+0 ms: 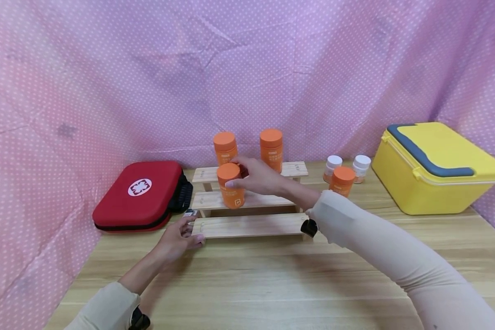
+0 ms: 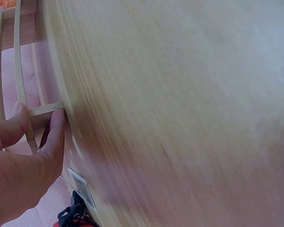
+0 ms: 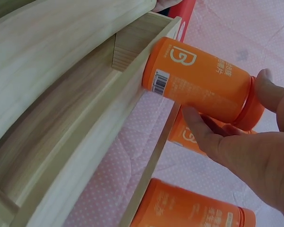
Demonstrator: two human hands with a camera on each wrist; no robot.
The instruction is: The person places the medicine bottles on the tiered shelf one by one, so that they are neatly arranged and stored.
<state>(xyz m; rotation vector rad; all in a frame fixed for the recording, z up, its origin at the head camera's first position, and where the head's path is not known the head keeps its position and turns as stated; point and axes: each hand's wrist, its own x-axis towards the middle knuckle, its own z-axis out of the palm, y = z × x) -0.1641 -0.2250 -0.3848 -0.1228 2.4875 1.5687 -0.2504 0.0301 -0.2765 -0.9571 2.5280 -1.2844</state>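
A three-step wooden rack (image 1: pixel 251 226) stands on the table. My right hand (image 1: pixel 261 176) grips an orange bottle (image 3: pixel 199 82) with an orange lid, fingers and thumb around its upper part. The bottle is upright at the left of the middle step, its base by the front edge; whether it touches the wood I cannot tell. Behind it on the top step stand two more orange bottles, one at left (image 1: pixel 225 149) and one at right (image 1: pixel 271 149). My left hand (image 1: pixel 176 239) pinches the left end of the bottom step, thumb and fingers seen in the left wrist view.
A red first-aid case (image 1: pixel 142 197) lies left of the rack. At right stand two white-capped bottles (image 1: pixel 360 167) and another orange bottle (image 1: pixel 342 180), partly behind my right sleeve. Farther right sits a yellow box (image 1: pixel 425 178) with a grey handle. A pink dotted cloth (image 1: pixel 247 68) hangs behind.
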